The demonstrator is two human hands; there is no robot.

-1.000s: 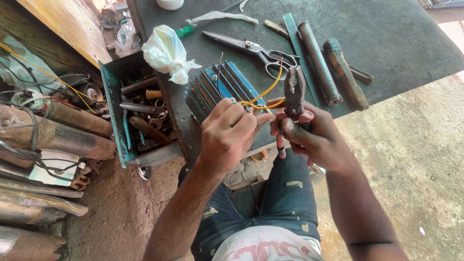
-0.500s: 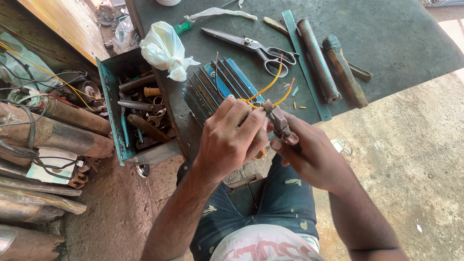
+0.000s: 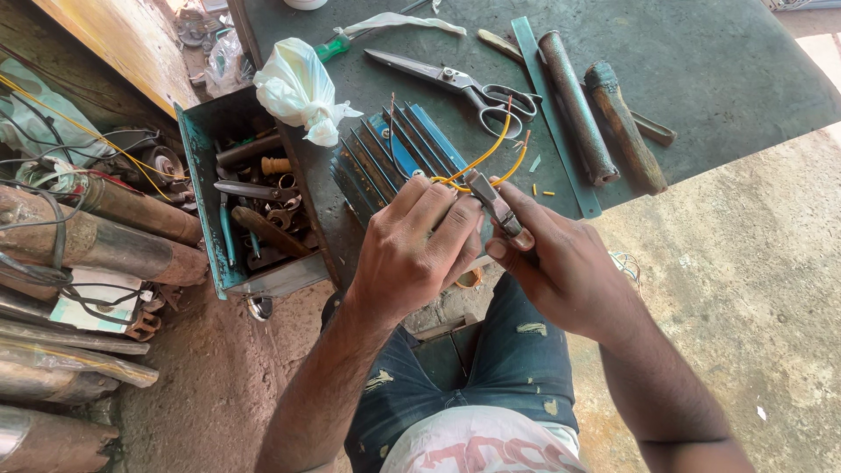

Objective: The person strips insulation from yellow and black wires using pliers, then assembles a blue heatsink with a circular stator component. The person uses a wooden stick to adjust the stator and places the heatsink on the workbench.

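While the left hand (image 3: 412, 250) presses down flat on the near end of the blue finned block (image 3: 399, 162), its fingers spread over the fins and closed on nothing, the right hand (image 3: 561, 267) has its grip wrapped tight around the handles of a pair of pliers (image 3: 495, 203). That grip sits just right of the left hand, the two nearly touching at the fingertips. From the grip the pliers point up and to the left, and their tip meets the yellow wires (image 3: 486, 159) where these come off the block, right beside the left index finger. Whether the tip bites on a wire or only touches it I cannot tell. The wires curve away from the grip toward the scissors (image 3: 460, 81), which lie open-handled on the green worktop (image 3: 701, 79) beyond the block. Farther right of the grip, well apart from it, two rusty bars (image 3: 578, 105) lie side by side on a flat green strip (image 3: 556, 123). A few small wire scraps (image 3: 541, 191) sit on the worktop just above the right hand. Left of the left hand, a white bag (image 3: 298, 88) rests at the worktop's edge, and below it a green box (image 3: 197, 188) holds rusty tools. The block itself lies on the worktop's near edge, above the person's knees.
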